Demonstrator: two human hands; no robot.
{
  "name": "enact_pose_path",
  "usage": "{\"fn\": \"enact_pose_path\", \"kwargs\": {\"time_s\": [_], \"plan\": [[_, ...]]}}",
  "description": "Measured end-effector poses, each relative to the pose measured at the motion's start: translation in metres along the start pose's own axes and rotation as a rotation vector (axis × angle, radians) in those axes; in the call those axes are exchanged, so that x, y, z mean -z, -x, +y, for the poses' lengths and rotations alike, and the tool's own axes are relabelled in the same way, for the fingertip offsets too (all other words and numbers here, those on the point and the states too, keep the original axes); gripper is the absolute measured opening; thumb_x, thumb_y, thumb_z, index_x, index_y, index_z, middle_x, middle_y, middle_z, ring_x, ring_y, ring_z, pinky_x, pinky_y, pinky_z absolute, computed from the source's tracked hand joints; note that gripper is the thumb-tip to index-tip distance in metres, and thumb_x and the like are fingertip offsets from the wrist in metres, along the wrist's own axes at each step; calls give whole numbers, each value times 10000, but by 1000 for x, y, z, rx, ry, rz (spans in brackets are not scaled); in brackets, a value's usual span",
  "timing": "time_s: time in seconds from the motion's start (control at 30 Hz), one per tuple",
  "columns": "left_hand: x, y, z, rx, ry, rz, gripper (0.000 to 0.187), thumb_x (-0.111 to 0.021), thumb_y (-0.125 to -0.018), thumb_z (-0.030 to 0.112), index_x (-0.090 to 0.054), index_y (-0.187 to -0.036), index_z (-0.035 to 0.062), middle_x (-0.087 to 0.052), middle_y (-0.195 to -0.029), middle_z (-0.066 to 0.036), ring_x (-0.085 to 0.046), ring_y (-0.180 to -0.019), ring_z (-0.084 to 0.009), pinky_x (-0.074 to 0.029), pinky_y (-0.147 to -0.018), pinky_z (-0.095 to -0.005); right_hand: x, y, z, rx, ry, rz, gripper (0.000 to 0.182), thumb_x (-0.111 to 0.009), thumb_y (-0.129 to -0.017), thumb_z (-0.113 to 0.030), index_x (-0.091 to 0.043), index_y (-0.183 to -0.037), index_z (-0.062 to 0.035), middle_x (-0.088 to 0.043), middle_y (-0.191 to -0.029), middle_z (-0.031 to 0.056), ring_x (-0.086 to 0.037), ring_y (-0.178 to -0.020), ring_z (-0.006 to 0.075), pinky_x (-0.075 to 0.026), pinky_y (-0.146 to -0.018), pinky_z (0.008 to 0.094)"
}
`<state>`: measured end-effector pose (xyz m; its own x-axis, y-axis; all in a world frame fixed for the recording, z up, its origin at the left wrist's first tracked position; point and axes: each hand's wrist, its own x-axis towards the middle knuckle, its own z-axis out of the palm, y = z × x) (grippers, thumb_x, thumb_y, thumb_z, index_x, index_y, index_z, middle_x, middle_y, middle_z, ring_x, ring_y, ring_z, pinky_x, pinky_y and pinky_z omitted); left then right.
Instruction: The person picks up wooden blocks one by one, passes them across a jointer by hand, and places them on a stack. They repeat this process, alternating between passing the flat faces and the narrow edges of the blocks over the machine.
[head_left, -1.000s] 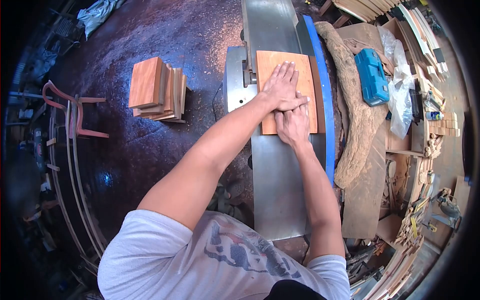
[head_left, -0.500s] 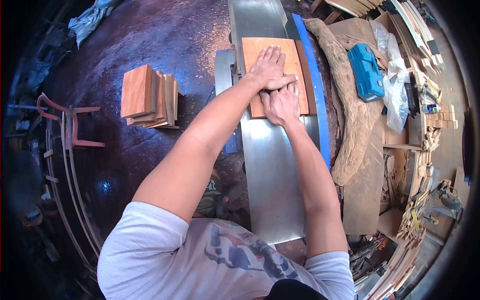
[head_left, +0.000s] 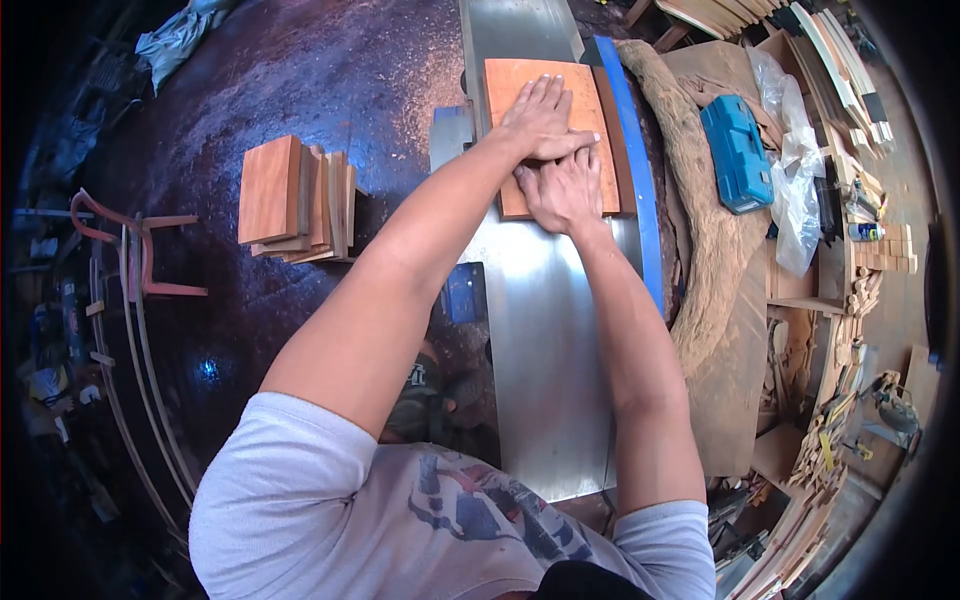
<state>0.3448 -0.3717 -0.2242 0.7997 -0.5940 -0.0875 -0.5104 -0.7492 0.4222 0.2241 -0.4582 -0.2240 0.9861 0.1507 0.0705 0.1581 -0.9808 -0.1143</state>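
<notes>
A rectangular reddish wooden board (head_left: 591,100) lies flat on the long metal bed (head_left: 545,350) of a machine, alongside its blue-edged fence (head_left: 632,140). My left hand (head_left: 541,118) presses flat on the board's upper middle, fingers stretched out and thumb pointing right. Just below it, my right hand (head_left: 566,192) also rests on the board, its fingers spread and partly against my left thumb. Neither hand is wrapped round anything.
Left of the machine stands a stack of similar boards (head_left: 290,200). A red chair frame (head_left: 145,245) is at the far left. To the right lie a rough log (head_left: 690,210), a teal case (head_left: 736,155), clear plastic (head_left: 797,200) and shelves of wood pieces.
Both hands and the board have moved slightly forward along the metal bed, away from my body. More of the bed shows behind the board.
</notes>
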Motion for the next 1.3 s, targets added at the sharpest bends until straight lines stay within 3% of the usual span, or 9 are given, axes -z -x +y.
{"fn": "enact_pose_path", "kwargs": {"time_s": [0.2, 0.63, 0.73, 0.83, 1.0, 1.1, 1.2, 1.27, 1.3], "plan": [[8, -14, -9, -7, -31, 16, 1035, -426, -973, 746, -248, -1639, -27, -140, -1730, -255, -79, -1621, -381, -80, -1321, -500, -8, -21, 5, 5, 23, -11, 605, -441, -1032, -529, -681, -1372, -91, -423, -1563, 319, -273, -1493, 527, -177, -1220, 642], [13, -40, -24, 11, -7, 21, 1057, -441, -953, 768, -236, -1655, 5, -112, -1752, -198, -36, -1632, -332, -20, -1325, -457, -8, -48, 9, 0, 29, -17, 634, -417, -1040, -535, -619, -1442, -88, -384, -1608, 290, -251, -1509, 523, -170, -1224, 640], [16, -46, -29, 9, -14, 27, 1058, -436, -957, 767, -234, -1653, -4, -113, -1752, -199, -39, -1632, -332, -22, -1325, -458, 17, -58, 0, -44, -22, -193, 721, -383, -1044, -568, -512, -1534, -56, -284, -1672, 279, -172, -1566, 484, -81, -1284, 600], [21, -55, -34, 4, -32, 32, 1055, -419, -964, 768, -241, -1647, -16, -125, -1746, -210, -55, -1630, -342, -36, -1324, -465, -1, -68, 10, 25, -10, -49, 662, -420, -1039, -551, -580, -1478, -82, -375, -1596, 313, -259, -1500, 515, -173, -1214, 620], [29, -66, -45, -17, 0, 46, 1023, -429, -981, 742, -282, -1621, -44, -192, -1720, -249, -125, -1614, -381, -73, -1318, -490, 3, -89, 7, -51, 27, -180, 704, -410, -1042, -567, -503, -1534, -72, -362, -1606, 301, -264, -1503, 498, -181, -1212, 616], [30, -101, -82, -33, 317, 226, 1010, -528, -961, 693, -306, -1610, -49, -185, -1695, -320, -132, -1596, -446, -106, -1307, -532, -5, -116, 14, -55, 21, -121, 770, -392, -1044, -581, -389, -1597, -46, -315, -1646, 275, -252, -1525, 469, -171, -1233, 597], [48, -91, -129, 245, 371, 776, 908, -667, -920, 559, -439, -1481, -118, -357, -1578, -384, -259, -1527, -512, -178, -1280, -547, -13, -153, -1, -79, 43, -82, 803, -390, -1041, -573, -316, -1633, -36, -261, -1691, 242, -221, -1562, 429, -140, -1268, 575], [54, -88, -164, 502, 458, 594, 904, -693, -917, 529, -450, -1427, -176, -436, -1520, -396, -366, -1484, -503, -264, -1255, -512, -21, -180, -19, -104, 9, -102, 799, -387, -1044, -568, -310, -1637, -39, -239, -1704, 235, -207, -1572, 433, -140, -1275, 573], [23, -100, -207, 410, 635, 500, 909, -699, -918, 521, -445, -1412, -199, -487, -1471, -400, -437, -1439, -491, -316, -1227, -502, -22, -193, -28, -116, -5, -105, 797, -385, -1045, -566, -307, -1638, -40, -229, -1710, 231, -199, -1577, 436, -140, -1278, 572]]}}
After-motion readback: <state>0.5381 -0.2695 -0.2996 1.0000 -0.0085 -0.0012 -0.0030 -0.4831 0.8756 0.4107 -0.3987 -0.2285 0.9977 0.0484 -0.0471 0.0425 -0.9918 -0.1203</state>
